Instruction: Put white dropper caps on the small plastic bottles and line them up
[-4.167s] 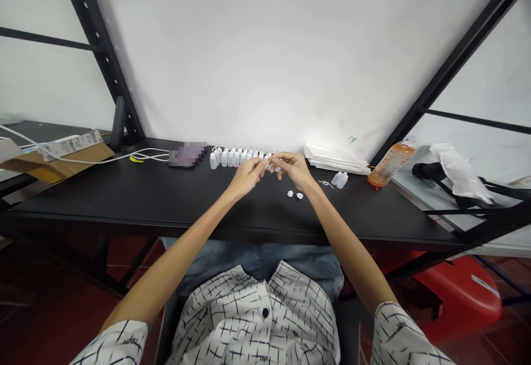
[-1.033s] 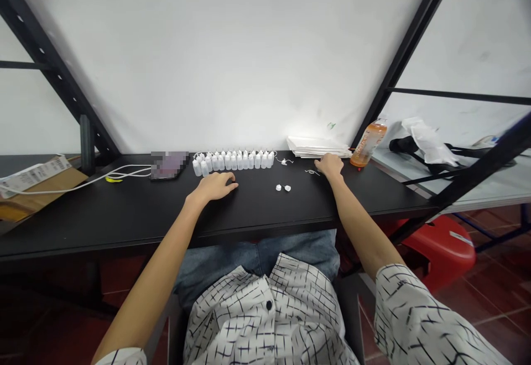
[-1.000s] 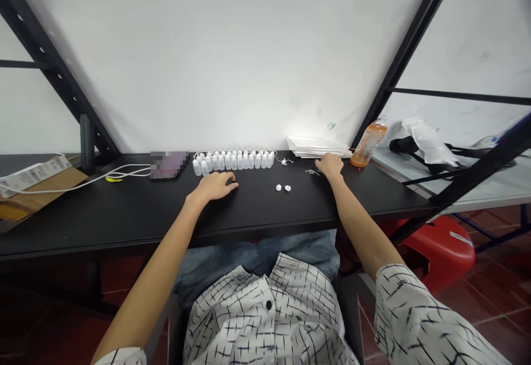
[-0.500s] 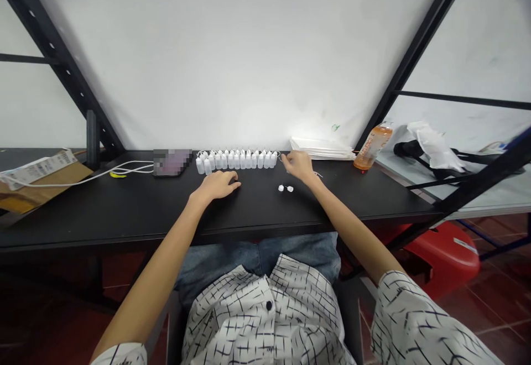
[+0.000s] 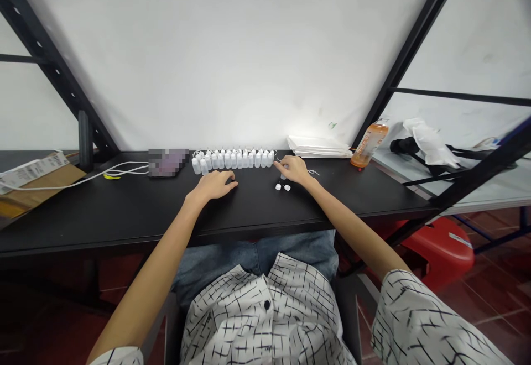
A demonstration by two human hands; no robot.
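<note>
Along the back of the desk stand several small white squeeze bottles (image 5: 238,160) in a tight row, with caps and thin loops on top. My left hand (image 5: 213,184) rests on the black desktop in front of the row's left end, fingers apart and holding nothing. To the right of the row, my right hand (image 5: 293,169) has its fingers closed around a small bottle (image 5: 284,176), mostly hidden by the fingers. Just in front of that hand lies a small white cap (image 5: 278,187) beside a second white piece (image 5: 287,188), apparently joined by a thin strip.
A pixelated phone (image 5: 168,163) and a white cable (image 5: 128,167) lie on the left, near a cardboard box (image 5: 45,180). Behind my right hand is a stack of white sheets (image 5: 319,146). An orange drink bottle (image 5: 370,145) leans by the black frame post (image 5: 409,55).
My right hand has come slightly nearer the two white pieces, and a small bottle now shows beneath its fingers. My left hand keeps its place; the view has shifted a little.
</note>
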